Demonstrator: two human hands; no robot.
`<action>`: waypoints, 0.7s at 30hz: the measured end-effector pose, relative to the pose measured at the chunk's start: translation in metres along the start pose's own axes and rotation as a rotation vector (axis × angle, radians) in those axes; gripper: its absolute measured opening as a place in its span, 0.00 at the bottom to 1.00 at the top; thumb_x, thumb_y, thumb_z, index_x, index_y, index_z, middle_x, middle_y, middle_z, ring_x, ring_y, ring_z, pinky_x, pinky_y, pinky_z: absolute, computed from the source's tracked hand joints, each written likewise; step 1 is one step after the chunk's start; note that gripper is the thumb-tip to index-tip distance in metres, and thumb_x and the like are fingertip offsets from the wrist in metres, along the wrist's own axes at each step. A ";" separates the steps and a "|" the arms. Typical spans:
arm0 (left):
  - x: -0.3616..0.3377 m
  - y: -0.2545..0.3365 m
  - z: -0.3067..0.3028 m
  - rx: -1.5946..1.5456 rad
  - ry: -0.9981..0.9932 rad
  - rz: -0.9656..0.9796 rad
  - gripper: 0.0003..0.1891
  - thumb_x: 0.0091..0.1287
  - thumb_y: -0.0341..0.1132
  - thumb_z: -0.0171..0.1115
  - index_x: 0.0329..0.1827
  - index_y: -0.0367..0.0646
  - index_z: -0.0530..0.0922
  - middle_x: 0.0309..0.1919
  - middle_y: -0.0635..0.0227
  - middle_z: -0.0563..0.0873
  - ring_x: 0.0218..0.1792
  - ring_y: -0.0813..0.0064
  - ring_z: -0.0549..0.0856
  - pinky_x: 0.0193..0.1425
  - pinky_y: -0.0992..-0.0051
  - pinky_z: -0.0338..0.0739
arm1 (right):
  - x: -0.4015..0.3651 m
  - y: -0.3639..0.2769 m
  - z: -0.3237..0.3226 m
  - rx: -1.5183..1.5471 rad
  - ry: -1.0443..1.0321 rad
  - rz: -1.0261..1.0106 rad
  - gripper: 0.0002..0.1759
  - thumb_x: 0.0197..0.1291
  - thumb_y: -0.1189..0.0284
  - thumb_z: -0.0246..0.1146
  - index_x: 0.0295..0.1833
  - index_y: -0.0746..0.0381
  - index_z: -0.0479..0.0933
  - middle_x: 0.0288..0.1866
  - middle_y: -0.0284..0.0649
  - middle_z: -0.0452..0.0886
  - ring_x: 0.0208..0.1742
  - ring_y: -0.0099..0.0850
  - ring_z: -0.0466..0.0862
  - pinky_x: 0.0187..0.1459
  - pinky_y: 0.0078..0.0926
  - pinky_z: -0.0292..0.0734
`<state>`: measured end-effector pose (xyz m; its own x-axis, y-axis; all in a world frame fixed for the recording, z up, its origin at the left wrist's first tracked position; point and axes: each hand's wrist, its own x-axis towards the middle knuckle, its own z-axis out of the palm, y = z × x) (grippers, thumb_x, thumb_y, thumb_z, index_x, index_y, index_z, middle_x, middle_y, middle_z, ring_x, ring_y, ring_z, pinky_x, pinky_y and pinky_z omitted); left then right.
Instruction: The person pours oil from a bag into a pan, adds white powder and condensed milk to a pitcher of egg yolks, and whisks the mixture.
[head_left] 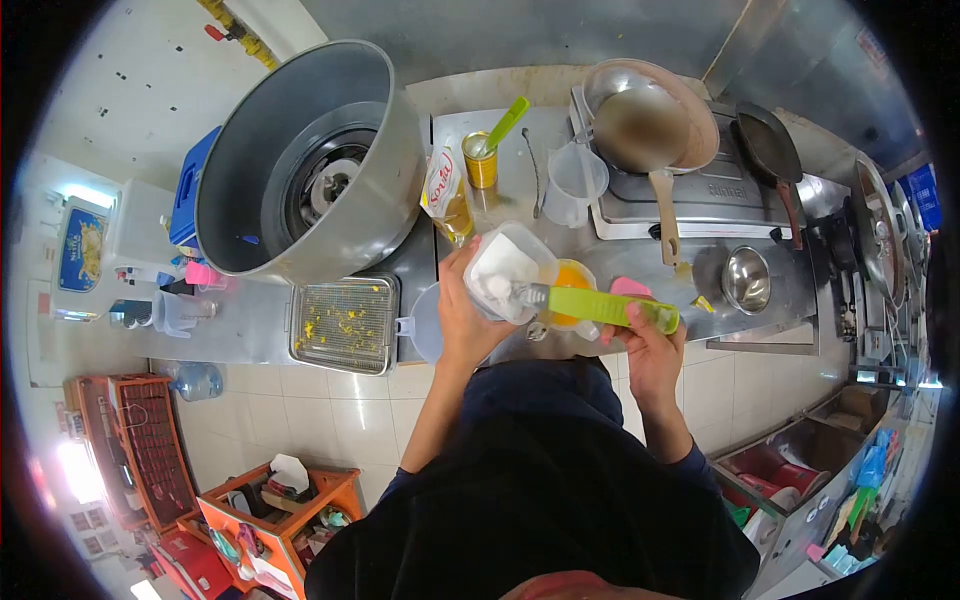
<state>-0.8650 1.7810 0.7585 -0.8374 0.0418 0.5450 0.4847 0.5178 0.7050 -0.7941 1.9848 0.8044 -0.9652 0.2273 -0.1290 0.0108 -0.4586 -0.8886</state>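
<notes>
My left hand [462,308] is wrapped round a clear plastic tub [545,250] that holds white powder [500,262]. In my right hand [650,355] is a green-handled utensil [600,304], reaching left over the tub. Its grey neck meets the powder, and I cannot make out the shape of its head. Under the green handle, partly hidden, sits a small container of orange-yellow liquid [574,276], which looks like egg. A pink item [630,287] lies just beyond my right fingers. A Soyla oil pouch [446,200] stands behind my left hand.
At left are a large metal drum [300,250] and a wire rack tray [345,350] with yellow bits. Behind stand a yellow can [480,165] and a clear jug [577,180]. A stove [720,205] bears pans; a steel bowl [746,280] sits at right.
</notes>
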 end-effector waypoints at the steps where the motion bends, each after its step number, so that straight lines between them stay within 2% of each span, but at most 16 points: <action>1: 0.000 0.000 0.000 0.001 0.003 0.003 0.48 0.31 0.38 0.80 0.59 0.38 0.64 0.51 0.57 0.71 0.53 0.60 0.74 0.57 0.65 0.68 | 0.002 0.002 -0.004 0.043 0.040 0.009 0.11 0.62 0.72 0.57 0.42 0.71 0.74 0.32 0.45 0.80 0.28 0.33 0.80 0.32 0.28 0.75; 5: 0.000 0.003 0.003 0.019 -0.001 0.006 0.47 0.32 0.38 0.80 0.59 0.38 0.65 0.51 0.57 0.71 0.53 0.61 0.74 0.57 0.66 0.68 | 0.005 0.005 -0.018 0.145 0.112 0.079 0.11 0.62 0.71 0.56 0.41 0.69 0.74 0.32 0.44 0.80 0.28 0.32 0.79 0.32 0.28 0.75; 7: -0.001 0.003 0.006 -0.020 0.001 -0.032 0.47 0.32 0.39 0.81 0.58 0.36 0.64 0.52 0.53 0.73 0.53 0.54 0.74 0.56 0.62 0.71 | 0.004 0.007 -0.025 0.186 0.133 0.091 0.10 0.62 0.71 0.57 0.41 0.68 0.74 0.32 0.44 0.80 0.28 0.32 0.79 0.32 0.28 0.75; 10: -0.005 -0.003 0.008 -0.132 -0.021 -0.121 0.46 0.33 0.37 0.80 0.57 0.37 0.64 0.50 0.54 0.73 0.52 0.57 0.74 0.56 0.64 0.71 | 0.002 0.007 -0.040 0.262 0.176 0.110 0.10 0.62 0.70 0.57 0.40 0.68 0.74 0.33 0.44 0.80 0.28 0.31 0.79 0.32 0.27 0.75; 12: -0.006 -0.003 0.006 -0.098 -0.013 -0.147 0.45 0.33 0.37 0.80 0.57 0.36 0.64 0.50 0.55 0.73 0.52 0.58 0.74 0.56 0.65 0.71 | -0.002 0.004 -0.050 0.295 0.206 0.114 0.10 0.62 0.70 0.57 0.40 0.68 0.74 0.33 0.43 0.80 0.28 0.31 0.79 0.32 0.27 0.75; 14: -0.006 -0.007 0.003 -0.065 -0.007 -0.174 0.45 0.33 0.36 0.80 0.57 0.36 0.63 0.49 0.55 0.73 0.52 0.60 0.74 0.55 0.66 0.71 | -0.008 0.000 -0.059 0.250 0.257 0.003 0.10 0.62 0.70 0.58 0.40 0.68 0.74 0.34 0.44 0.80 0.28 0.31 0.79 0.32 0.27 0.75; 16: -0.008 -0.015 -0.001 -0.096 0.045 -0.225 0.45 0.33 0.34 0.79 0.57 0.36 0.63 0.49 0.56 0.72 0.52 0.62 0.75 0.55 0.67 0.71 | -0.015 0.005 -0.065 0.193 0.295 -0.031 0.10 0.61 0.71 0.58 0.40 0.69 0.74 0.34 0.44 0.80 0.29 0.30 0.80 0.33 0.27 0.75; 18: -0.009 -0.024 -0.007 -0.052 0.037 -0.225 0.45 0.33 0.34 0.79 0.56 0.36 0.62 0.48 0.56 0.72 0.51 0.61 0.75 0.55 0.67 0.71 | -0.022 0.016 -0.069 -0.065 0.330 -0.162 0.10 0.61 0.74 0.58 0.42 0.70 0.75 0.33 0.43 0.80 0.30 0.30 0.80 0.35 0.26 0.74; 19: -0.010 -0.029 -0.008 -0.036 0.049 -0.220 0.45 0.33 0.34 0.79 0.56 0.36 0.62 0.48 0.56 0.72 0.51 0.62 0.75 0.55 0.67 0.70 | -0.027 0.025 -0.074 -0.067 0.333 -0.158 0.10 0.61 0.74 0.58 0.42 0.70 0.75 0.33 0.43 0.80 0.30 0.30 0.80 0.35 0.26 0.74; 21: -0.012 -0.033 -0.009 -0.019 0.058 -0.217 0.44 0.33 0.33 0.79 0.56 0.36 0.62 0.48 0.56 0.72 0.51 0.62 0.75 0.55 0.67 0.70 | -0.034 0.042 -0.081 -0.518 0.202 -0.242 0.09 0.60 0.76 0.58 0.43 0.71 0.75 0.31 0.42 0.79 0.32 0.29 0.80 0.39 0.24 0.73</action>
<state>-0.8690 1.7558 0.7328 -0.9067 -0.1185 0.4048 0.3002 0.4928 0.8167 -0.7392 2.0274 0.7359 -0.8882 0.4544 0.0680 -0.0288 0.0927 -0.9953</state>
